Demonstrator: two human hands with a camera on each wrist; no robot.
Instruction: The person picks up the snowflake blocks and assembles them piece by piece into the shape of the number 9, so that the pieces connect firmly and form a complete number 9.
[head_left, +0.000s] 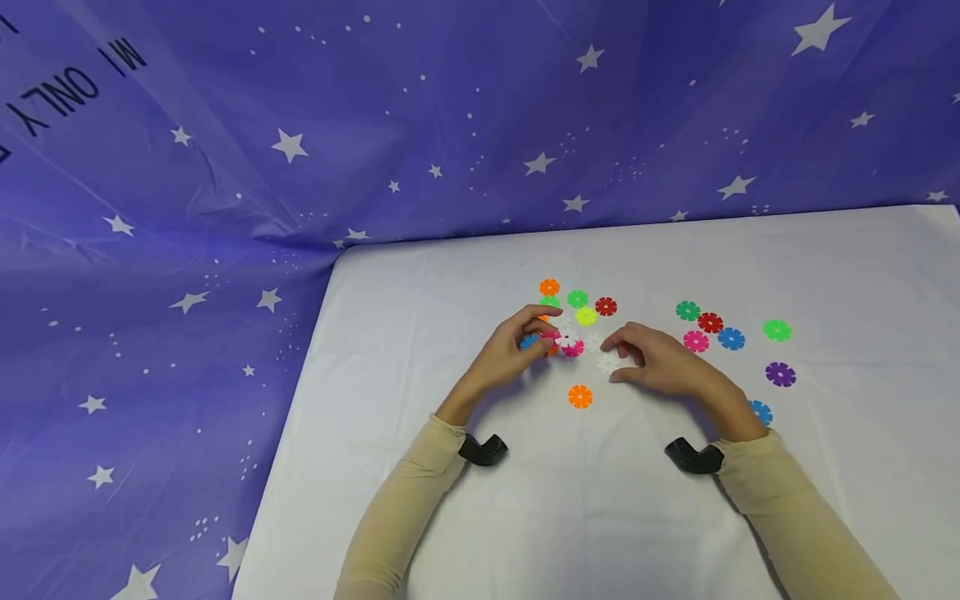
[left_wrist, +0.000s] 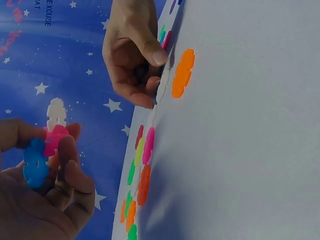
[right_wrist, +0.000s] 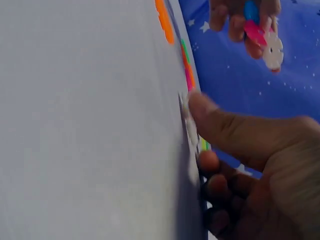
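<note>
My left hand [head_left: 512,348], raised over the left group of discs, pinches a short chain of slotted plastic snowflake discs. In the left wrist view this chain has a blue disc [left_wrist: 36,164], a pink disc [left_wrist: 55,140] and a white disc [left_wrist: 56,115] joined by their slots. Low at the tabletop, my right hand [head_left: 663,358] has its thumb and curved fingers about white snowflake discs [head_left: 607,363]. Its thumb [right_wrist: 205,107] appears to touch a white disc [right_wrist: 191,131]; blur hides whether the fingers pinch it.
A loose orange disc [head_left: 580,397] lies nearer my body. Beyond my left hand are a yellow disc [head_left: 586,317], a red disc [head_left: 606,307] and several others. Right of my right hand lie a purple disc [head_left: 780,374] and more colours. White cloth [head_left: 585,517] covers the table; a starry curtain [head_left: 465,108] hangs behind.
</note>
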